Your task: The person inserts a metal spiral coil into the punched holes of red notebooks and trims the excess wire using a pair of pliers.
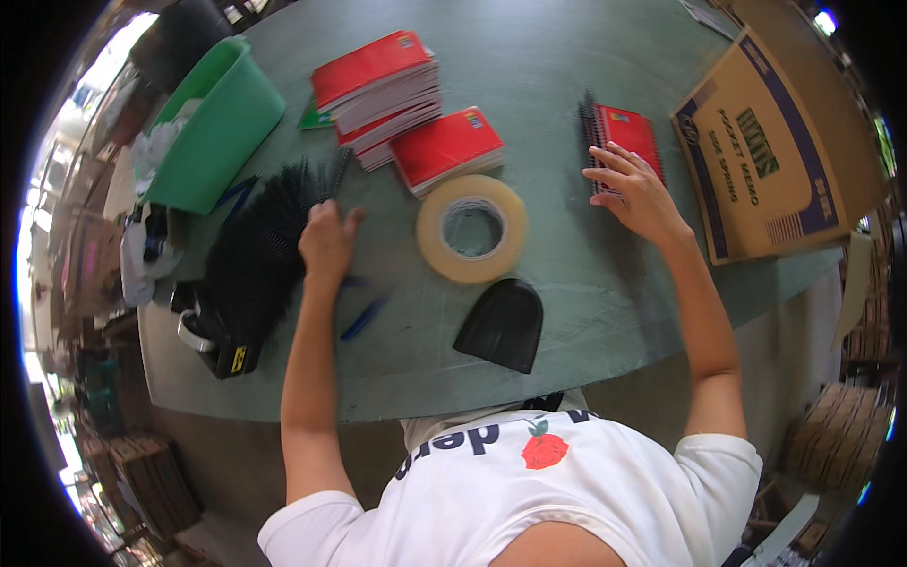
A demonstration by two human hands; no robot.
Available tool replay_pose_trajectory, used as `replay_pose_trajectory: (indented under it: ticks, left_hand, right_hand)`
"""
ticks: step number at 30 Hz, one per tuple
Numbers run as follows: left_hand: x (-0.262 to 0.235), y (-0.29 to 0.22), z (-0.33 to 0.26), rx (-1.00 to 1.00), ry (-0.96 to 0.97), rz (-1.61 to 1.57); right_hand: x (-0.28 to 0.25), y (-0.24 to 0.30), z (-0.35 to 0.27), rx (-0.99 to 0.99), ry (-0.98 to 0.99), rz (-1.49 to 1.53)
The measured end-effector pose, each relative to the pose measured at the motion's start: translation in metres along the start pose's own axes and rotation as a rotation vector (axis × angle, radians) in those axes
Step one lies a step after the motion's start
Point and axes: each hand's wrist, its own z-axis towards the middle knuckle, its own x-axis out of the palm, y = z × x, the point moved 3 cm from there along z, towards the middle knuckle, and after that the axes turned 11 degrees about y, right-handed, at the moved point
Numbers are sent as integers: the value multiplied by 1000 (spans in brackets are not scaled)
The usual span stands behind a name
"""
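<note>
My left hand (328, 241) is closed at the edge of a heap of black spiral binding coils (260, 236), its fingers curled round a coil. The finger ends are partly hidden. My right hand (644, 200) lies with fingers spread over a small red notebook (628, 134) with black spiral coils along its left side. Between the hands sits a roll of clear tape (433, 231). Behind it stand a tall stack of red-covered booklets (373, 71) and a shorter stack (449, 146) in front, with no coils visible on them.
A green plastic bin (227, 123) stands at the far left. An open cardboard box (756, 161) is at the right. A black rounded flat piece (503, 326) lies near the table's front edge, a blue pen-like thing (364, 318) left of it. A black tape dispenser (222, 340) is beside the coils.
</note>
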Motion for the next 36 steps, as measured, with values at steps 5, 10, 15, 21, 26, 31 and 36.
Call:
replay_pose_trajectory:
  ticks: [5,10,15,21,26,31,36]
  left_hand:
    - [14,-19,18,-25,127,72]
    - [-7,-9,6,-153,143,48]
    - [4,3,1,-100,66,52]
    - [-2,-7,4,-59,49,17]
    - [-16,-12,-8,-124,207,8]
    - [-58,-14,-13,-229,22,-97]
    - [-94,3,-18,-305,-74,37]
  right_hand:
    - [11,75,73,-344,-139,174]
    - [33,123,158,-557,85,-35]
    - [38,122,173,-448,313,72]
    - [45,125,166,-434,301,-60]
    - [59,132,166,-357,226,-117]
    - [65,135,170,-284,174,-154]
    - [47,122,169,-326,119,91]
